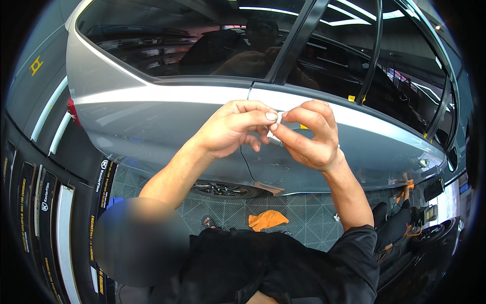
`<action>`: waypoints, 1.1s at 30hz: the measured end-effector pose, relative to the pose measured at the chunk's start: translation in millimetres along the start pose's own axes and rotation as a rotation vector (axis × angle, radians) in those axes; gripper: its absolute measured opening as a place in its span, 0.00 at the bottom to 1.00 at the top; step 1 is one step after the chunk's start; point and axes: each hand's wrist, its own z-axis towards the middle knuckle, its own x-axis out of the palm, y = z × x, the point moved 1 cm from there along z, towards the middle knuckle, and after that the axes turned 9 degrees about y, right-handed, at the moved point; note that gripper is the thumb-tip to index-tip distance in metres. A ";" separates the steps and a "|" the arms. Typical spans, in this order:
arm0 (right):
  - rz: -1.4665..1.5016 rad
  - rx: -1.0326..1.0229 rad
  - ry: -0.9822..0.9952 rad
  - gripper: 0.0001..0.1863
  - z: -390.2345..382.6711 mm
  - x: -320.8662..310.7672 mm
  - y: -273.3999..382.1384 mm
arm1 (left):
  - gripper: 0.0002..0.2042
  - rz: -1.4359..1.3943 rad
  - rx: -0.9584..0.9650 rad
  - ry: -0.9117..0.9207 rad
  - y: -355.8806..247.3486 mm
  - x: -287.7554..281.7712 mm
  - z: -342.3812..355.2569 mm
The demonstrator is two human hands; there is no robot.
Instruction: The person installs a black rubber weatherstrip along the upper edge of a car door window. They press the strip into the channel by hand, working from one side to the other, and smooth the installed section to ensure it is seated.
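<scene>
My left hand and my right hand meet over the silver car's side, by the door seam. Their thumbs and forefingers pinch a small, pale, flat piece, too small to name. The other fingers of my left hand curl loosely below it. A thin dark cord hangs from near my left hand down the door. Just behind the fingers a yellow tab shows on the car, partly hidden.
Dark windows bear small yellow tabs on the right. An orange cloth lies on the grid floor near the wheel. Long dark boxes stand left. A crouching person is at right with an orange cloth.
</scene>
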 end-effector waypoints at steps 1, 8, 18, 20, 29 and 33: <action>-0.008 0.008 0.001 0.13 -1.3 0.8 -0.5 | 0.09 -0.002 -0.009 -0.002 0.3 0.8 0.6; -0.055 0.047 -0.027 0.20 -12.0 0.8 -3.7 | 0.11 0.267 0.077 -0.087 0.6 3.9 15.2; -0.185 0.510 0.001 0.16 -74.1 -6.1 -68.5 | 0.10 0.659 0.183 -0.329 -56.5 -15.2 72.0; -0.216 0.632 0.022 0.14 -93.2 -0.3 -84.1 | 0.11 0.773 0.186 -0.365 -69.1 -13.5 83.3; -0.270 0.665 -0.030 0.14 -120.4 13.2 -99.9 | 0.13 1.265 0.368 -0.589 -110.0 -11.4 142.4; -0.264 0.668 -0.023 0.14 -121.0 12.3 -98.7 | 0.13 1.354 0.448 -0.750 -108.7 -10.3 162.9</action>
